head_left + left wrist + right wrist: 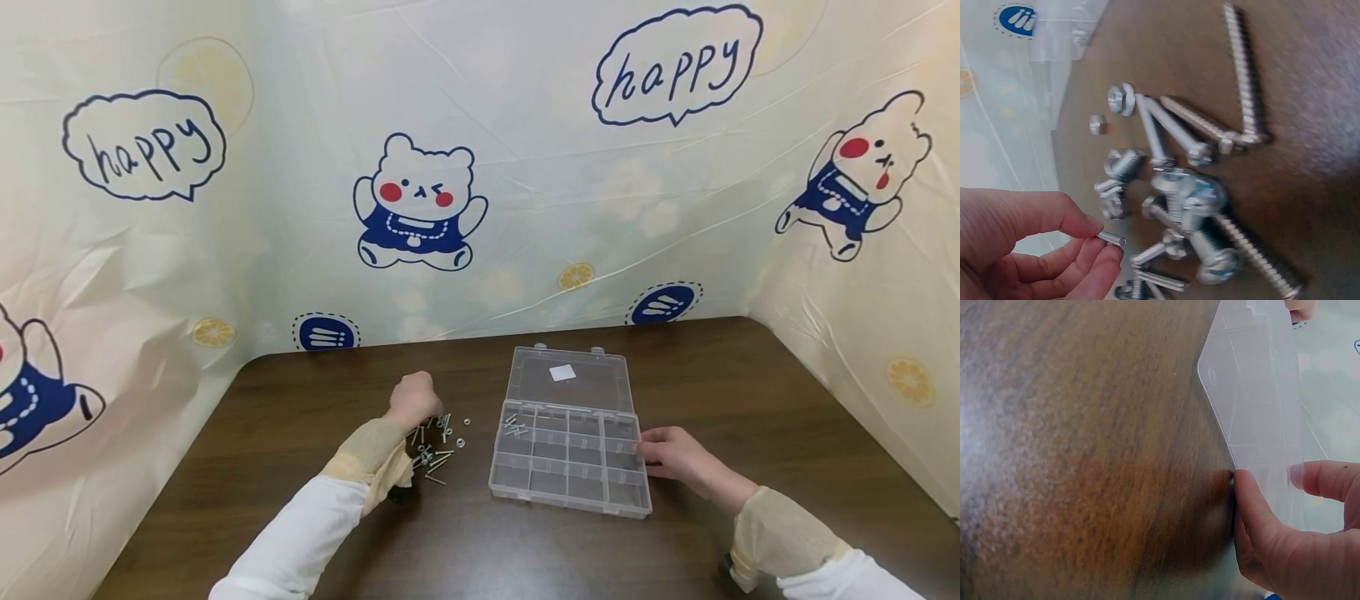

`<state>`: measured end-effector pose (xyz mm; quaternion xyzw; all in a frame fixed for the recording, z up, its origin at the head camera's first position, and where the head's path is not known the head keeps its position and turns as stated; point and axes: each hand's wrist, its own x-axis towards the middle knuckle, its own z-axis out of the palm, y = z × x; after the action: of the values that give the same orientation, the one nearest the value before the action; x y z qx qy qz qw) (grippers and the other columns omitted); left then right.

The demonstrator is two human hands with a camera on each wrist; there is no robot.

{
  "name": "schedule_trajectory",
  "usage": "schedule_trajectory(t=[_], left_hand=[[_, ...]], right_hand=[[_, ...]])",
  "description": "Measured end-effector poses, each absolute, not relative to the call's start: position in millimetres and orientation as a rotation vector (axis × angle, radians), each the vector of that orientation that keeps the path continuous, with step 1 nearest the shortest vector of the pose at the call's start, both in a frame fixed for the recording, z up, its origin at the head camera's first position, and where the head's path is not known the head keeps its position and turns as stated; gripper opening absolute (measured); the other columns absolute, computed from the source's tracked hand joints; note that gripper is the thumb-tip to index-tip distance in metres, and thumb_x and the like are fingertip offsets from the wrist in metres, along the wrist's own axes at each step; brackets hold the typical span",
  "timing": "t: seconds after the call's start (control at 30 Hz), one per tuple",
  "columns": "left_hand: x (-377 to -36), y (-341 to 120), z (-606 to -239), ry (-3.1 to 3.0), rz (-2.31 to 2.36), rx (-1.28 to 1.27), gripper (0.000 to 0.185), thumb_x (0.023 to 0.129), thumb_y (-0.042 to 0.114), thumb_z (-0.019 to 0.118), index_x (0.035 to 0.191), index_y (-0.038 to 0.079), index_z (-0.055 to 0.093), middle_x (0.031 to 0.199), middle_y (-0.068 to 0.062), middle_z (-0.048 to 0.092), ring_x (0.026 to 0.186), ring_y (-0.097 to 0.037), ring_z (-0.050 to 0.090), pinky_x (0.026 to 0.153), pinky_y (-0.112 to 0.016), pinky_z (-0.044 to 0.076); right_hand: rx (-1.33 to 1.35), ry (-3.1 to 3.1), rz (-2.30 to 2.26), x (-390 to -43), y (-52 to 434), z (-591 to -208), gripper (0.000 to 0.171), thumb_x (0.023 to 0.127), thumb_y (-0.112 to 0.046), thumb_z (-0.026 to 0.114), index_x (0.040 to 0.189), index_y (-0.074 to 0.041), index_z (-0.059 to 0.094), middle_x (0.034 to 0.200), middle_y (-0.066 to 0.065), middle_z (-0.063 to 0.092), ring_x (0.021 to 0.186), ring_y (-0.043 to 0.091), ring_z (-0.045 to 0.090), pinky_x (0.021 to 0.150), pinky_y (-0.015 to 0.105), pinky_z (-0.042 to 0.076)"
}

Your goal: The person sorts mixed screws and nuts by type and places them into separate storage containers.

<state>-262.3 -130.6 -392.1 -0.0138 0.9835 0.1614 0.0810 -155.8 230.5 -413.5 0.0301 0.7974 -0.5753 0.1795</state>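
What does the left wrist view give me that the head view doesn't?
Only the left wrist view shows the left hand pinching a small metal pin between thumb and fingertips, with individual screws and nuts resolved. Only the head view shows the clear organizer box, its lid open, a few screws in one far-left compartment, and the right hand holding its right edge. Both show the screw pile on the brown table.

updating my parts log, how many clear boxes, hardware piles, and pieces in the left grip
clear organizer box: 1
loose pile of screws and nuts: 1, pieces too jumbled to count
small metal pin pinched by left hand: 1
total: 3
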Motion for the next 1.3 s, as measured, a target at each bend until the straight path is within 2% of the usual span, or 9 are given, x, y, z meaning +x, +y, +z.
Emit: schedule_trajectory(t=[0.13, 0.3, 0.47, 0.73, 1.0, 1.3], left_hand=[[-260.7, -128.5, -385.1, 2.951, 0.568, 0.01, 0.027, 0.066, 0.013, 0.073, 0.053, 0.01, 0.049, 0.054, -0.002, 0.05, 0.051, -0.019, 0.046, 0.049, -0.03, 0.039], [-253.8, -120.5, -372.2, 2.933, 0.67, 0.094, 0.029, 0.07, 0.008, 0.07, 0.049, 0.011, 0.051, 0.044, 0.001, 0.046, 0.041, -0.013, 0.044, 0.051, -0.028, 0.041], [-245.1, -108.6, -362.5, 2.917, 0.745, 0.229, 0.019, 0.073, 0.007, 0.07, 0.058, 0.009, 0.058, 0.052, 0.001, 0.052, 0.047, -0.013, 0.045, 0.055, -0.028, 0.042], [-236.7, -87.8, -362.8, 2.945, 0.8, 0.515, 0.006, 0.068, 0.006, 0.069, 0.066, 0.01, 0.064, 0.059, 0.004, 0.057, 0.053, -0.011, 0.05, 0.055, -0.026, 0.042], [-227.0, -65.7, -368.8, 2.84, 0.82, 0.818, 0.005, 0.068, 0.004, 0.068, 0.07, 0.009, 0.066, 0.061, 0.007, 0.06, 0.056, -0.004, 0.052, 0.059, -0.021, 0.043], [-223.0, -56.8, -380.4, 2.778, 0.744, 0.946, 0.008, 0.072, 0.003, 0.066, 0.069, 0.011, 0.067, 0.063, 0.005, 0.061, 0.057, -0.003, 0.053, 0.058, -0.018, 0.043]], right_hand=[[0.092, 2.261, -1.614, -155.3, 230.0, -412.8, 0.044, 0.086, -0.006, 0.05, 0.113, 0.026, 0.038, 0.104, 0.027, 0.055, 0.093, 0.025, 0.056, 0.081, 0.04, 0.049], [0.103, 2.258, -1.611, -155.2, 229.5, -412.1, 0.044, 0.086, -0.006, 0.05, 0.114, 0.026, 0.038, 0.105, 0.027, 0.054, 0.093, 0.025, 0.056, 0.081, 0.04, 0.048], [0.112, 2.268, -1.588, -156.3, 229.6, -411.6, 0.043, 0.087, -0.005, 0.05, 0.114, 0.026, 0.038, 0.106, 0.029, 0.054, 0.095, 0.027, 0.056, 0.081, 0.04, 0.048], [0.104, 2.275, -1.56, -157.2, 229.6, -410.9, 0.042, 0.088, -0.006, 0.049, 0.114, 0.026, 0.038, 0.107, 0.031, 0.053, 0.1, 0.031, 0.055, 0.082, 0.041, 0.048], [0.107, 2.257, -1.587, -157.2, 229.4, -410.0, 0.041, 0.089, -0.005, 0.048, 0.114, 0.026, 0.038, 0.107, 0.031, 0.053, 0.099, 0.029, 0.055, 0.081, 0.04, 0.048], [0.113, 2.258, -1.578, -156.9, 229.2, -409.7, 0.042, 0.089, -0.004, 0.047, 0.115, 0.027, 0.037, 0.109, 0.033, 0.051, 0.101, 0.031, 0.055, 0.082, 0.04, 0.048]])
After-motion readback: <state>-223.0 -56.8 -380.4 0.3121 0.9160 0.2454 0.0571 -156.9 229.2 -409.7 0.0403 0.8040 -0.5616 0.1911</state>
